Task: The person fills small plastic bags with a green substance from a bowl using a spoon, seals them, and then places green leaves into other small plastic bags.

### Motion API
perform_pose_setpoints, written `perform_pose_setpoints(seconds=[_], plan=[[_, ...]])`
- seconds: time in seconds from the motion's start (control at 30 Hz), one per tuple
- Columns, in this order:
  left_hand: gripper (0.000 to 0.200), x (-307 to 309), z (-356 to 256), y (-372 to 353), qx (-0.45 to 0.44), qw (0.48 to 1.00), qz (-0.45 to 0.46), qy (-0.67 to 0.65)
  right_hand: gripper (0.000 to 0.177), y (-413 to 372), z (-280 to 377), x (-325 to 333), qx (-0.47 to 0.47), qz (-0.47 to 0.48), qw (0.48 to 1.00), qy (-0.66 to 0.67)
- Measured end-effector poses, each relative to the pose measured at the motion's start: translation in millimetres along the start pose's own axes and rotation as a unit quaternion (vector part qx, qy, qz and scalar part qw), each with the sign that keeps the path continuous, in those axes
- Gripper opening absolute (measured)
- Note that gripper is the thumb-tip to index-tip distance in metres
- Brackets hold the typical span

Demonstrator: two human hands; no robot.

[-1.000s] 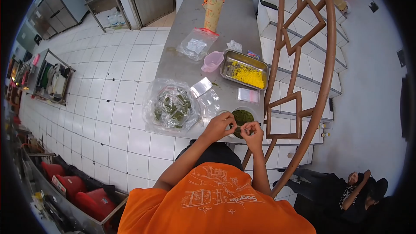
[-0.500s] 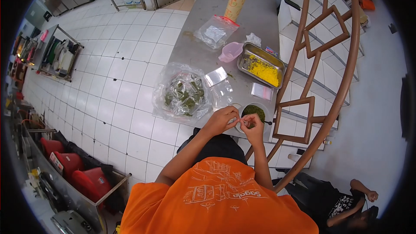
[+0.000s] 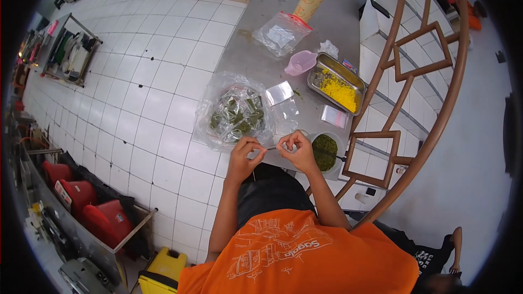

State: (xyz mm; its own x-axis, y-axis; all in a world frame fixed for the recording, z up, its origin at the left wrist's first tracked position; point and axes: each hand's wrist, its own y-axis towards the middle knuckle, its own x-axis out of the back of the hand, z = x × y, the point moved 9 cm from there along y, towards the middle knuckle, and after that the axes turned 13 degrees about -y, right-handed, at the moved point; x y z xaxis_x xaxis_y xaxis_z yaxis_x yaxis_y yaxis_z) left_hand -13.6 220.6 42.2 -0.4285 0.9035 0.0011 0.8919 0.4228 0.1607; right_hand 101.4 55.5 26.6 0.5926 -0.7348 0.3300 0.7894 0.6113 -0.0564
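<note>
My left hand (image 3: 243,160) and my right hand (image 3: 299,155) face each other at the table's near edge. Fingertips of both hands pinch the ends of a thin strip (image 3: 271,148) stretched between them; I cannot tell what it is. Right of my right hand sits a bowl of chopped green herbs (image 3: 325,151), with a dark handle (image 3: 341,158) sticking out over its right side. Just beyond my left hand lies a large clear plastic bag (image 3: 210,117) with green leaves inside. Small clear plastic bags (image 3: 286,117) lie flat beyond my fingers, beside a whitish packet (image 3: 279,93).
A metal tray (image 3: 317,88) holds chopped yellow food. Near it are a pink plastic cup (image 3: 300,63) and a stack of small bags (image 3: 334,116). Farther back stand a red-edged zip bag (image 3: 278,35) and a wrap roll (image 3: 312,0). A brown railing (image 3: 430,141) borders the right side.
Both hands have moved left, away from the herb bowl, and spread farther apart. A thin strip now shows between their fingertips. The view has shifted slightly.
</note>
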Motion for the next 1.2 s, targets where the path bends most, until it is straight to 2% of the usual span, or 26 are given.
perform_pose_setpoints(seconds=[0.07,0.17,0.27,0.3,0.37,0.4,0.43,0.47,0.53,0.57,0.6,0.67,0.7,0.73,0.8,0.83,0.87,0.9,0.93,1.0,1.03,1.1,1.2], plan=[[0.016,16,2,-2,-0.004,0.999,-0.036,0.008,0.039,15,-4,-14,-0.02,0.03,0.999,0.025],[0.016,35,3,4,-0.018,0.996,-0.087,0.019,0.035,37,8,-22,0.035,0.051,0.998,-0.001],[0.013,45,7,21,0.022,0.993,-0.116,0.02,0.025,67,10,-2,0.01,0.022,0.999,-0.025],[0.02,52,35,20,0.072,0.988,-0.137,0.025,0.026,75,1,10,0.008,0.011,0.993,-0.114],[0.029,62,40,20,0.068,0.973,-0.189,0.113,0.032,97,-31,31,0.019,-0.015,0.958,-0.285],[0.038,66,39,19,0.089,0.971,-0.191,0.114,0.039,100,-73,32,-0.023,0.022,0.925,-0.38],[0.047,69,38,17,0.111,0.968,-0.193,0.115,0.047,98,-124,33,-0.065,0.058,0.877,-0.472],[0.045,68,24,15,0.109,0.975,-0.166,0.097,0.054,95,-153,33,-0.107,0.093,0.816,-0.56],[0.04,63,-6,4,0.105,0.986,-0.115,0.06,0.059,91,-144,25,-0.111,0.07,0.797,-0.59],[0.037,58,0,-11,0.081,0.994,-0.072,0.023,0.062,88,-140,20,-0.113,0.06,0.787,-0.604],[0.034,55,14,-32,0.057,0.998,-0.028,-0.012,0.061,88,-155,19,-0.136,0.079,0.797,-0.584],[0.032,46,71,-87,0.217,0.969,0.045,-0.111,0.059,96,-203,24,-0.178,0.117,0.815,-0.538],[0.032,47,66,-103,0.259,0.956,0.043,-0.133,0.052,97,-205,24,-0.177,0.135,0.805,-0.549],[0.04,45,59,-119,0.298,0.941,0.038,-0.156,0.046,98,-205,24,-0.172,0.153,0.795,-0.561],[0.072,48,53,-155,0.191,0.973,-0.014,-0.129,0.029,104,-196,33,-0.123,0.13,0.768,-0.615],[0.092,49,50,-167,0.203,0.973,0.001,-0.106,0.019,101,-158,39,-0.067,0.129,0.784,-0.603],[0.086,51,43,-177,0.183,0.98,-0.006,-0.072,0.023,99,-127,46,-0.051,0.145,0.794,-0.588],[0.077,50,39,-188,0.217,0.973,-0.015,-0.082,0.024,99,-98,49,-0.008,0.161,0.793,-0.587],[0.068,49,38,-195,0.25,0.963,-0.026,-0.096,0.021,93,-50,53,0.042,0.159,0.847,-0.505],[0.048,48,40,-198,0.244,0.966,-0.035,-0.082,0.017,89,42,46,0.032,0.208,0.896,-0.392],[0.039,41,41,-200,0.244,0.966,-0.04,-0.079,0.014,93,61,39,0.057,0.224,0.907,-0.351],[0.039,37,18,-188,0.215,0.968,-0.105,-0.07,0.009,104,85,25,0.093,0.252,0.927,-0.262],[0.042,28,-7,-171,0.173,0.959,-0.2,-0.097,0.008,76,105,-40,0.085,0.462,0.879,-0.082]])
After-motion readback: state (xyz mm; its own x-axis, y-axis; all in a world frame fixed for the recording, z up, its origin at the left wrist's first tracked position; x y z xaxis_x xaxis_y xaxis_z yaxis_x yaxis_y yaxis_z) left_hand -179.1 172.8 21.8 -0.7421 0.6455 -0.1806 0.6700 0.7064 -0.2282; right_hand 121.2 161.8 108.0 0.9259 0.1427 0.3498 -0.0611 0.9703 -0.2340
